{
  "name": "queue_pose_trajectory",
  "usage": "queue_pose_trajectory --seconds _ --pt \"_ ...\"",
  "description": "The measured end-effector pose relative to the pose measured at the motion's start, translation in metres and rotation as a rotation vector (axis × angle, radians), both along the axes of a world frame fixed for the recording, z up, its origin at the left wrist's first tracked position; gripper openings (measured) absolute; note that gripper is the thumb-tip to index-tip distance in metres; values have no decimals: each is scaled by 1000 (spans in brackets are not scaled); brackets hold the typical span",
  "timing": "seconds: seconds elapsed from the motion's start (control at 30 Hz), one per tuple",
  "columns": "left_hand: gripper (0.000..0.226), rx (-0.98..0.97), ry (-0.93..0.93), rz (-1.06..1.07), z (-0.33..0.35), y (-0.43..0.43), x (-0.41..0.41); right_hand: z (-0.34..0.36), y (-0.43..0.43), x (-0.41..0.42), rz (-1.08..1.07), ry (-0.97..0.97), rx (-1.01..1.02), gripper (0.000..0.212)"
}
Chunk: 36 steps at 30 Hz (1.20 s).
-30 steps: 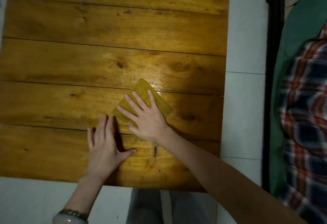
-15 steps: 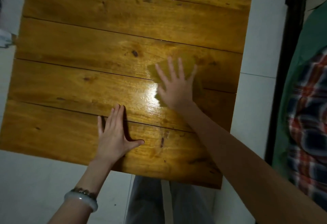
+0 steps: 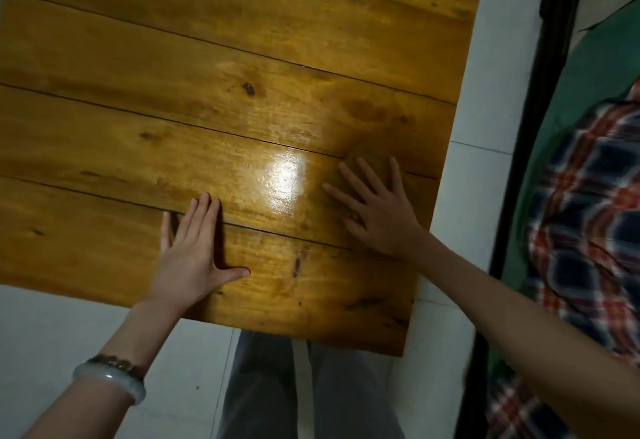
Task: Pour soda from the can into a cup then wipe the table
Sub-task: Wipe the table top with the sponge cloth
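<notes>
— Counter [image 3: 242, 92]: where do we have it?
— Right before us, wooden planks above the white tiled floor [image 3: 52, 334], with a bright sheen mid-board.
— And our hands?
— Left hand [image 3: 188, 258] lies flat near the front edge, grip released, fingers together. Right hand [image 3: 381, 217] lies flat by the right edge, fingers spread, grip released. What lies under it we cannot tell.

Left hand [image 3: 194, 258] flat, fingers together; right hand [image 3: 379, 210] splayed.

Home room, varnished plank table [image 3: 207, 57], white tiled floor [image 3: 52, 327], plaid bedding [image 3: 588, 196] alongside
</notes>
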<state>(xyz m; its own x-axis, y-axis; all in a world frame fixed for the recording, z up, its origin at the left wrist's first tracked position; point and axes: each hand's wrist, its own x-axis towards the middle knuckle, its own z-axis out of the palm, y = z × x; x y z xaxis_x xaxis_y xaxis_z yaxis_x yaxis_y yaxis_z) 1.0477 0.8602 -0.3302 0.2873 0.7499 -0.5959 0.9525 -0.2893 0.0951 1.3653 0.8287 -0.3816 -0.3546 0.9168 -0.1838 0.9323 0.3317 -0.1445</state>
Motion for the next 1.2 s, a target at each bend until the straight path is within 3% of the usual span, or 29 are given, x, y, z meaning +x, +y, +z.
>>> queue_pose_trajectory --seconds 0.13,0.23,0.4,0.5,0.6,0.77,1.0,1.2 --pt "133 -12 -10 26 -1 0 0 -3 79 -28 -232 -60 22 56" --pt "133 -4 -27 35 -3 -1 -2 -7 116 -77 -257 -48 15 58" --pt "136 39 -62 88 -4 -5 -3 -7 77 -132 94 25 -9 59" --pt "137 41 -60 117 -4 -9 -5 -8 7 -106 294 58 -1 60" --pt "135 36 -45 109 -6 -10 -8 -7 -33 -50 360 -20 0 66" --pt "134 29 -44 111 -10 -11 -10 -4 29 1 75 -105 20 61" --pt "134 16 -70 149 -9 -10 -8 -6 135 -104 -193 -46 25 58" --pt "134 22 -98 198 -9 -13 -5 -12 37 -122 195 34 50 59"
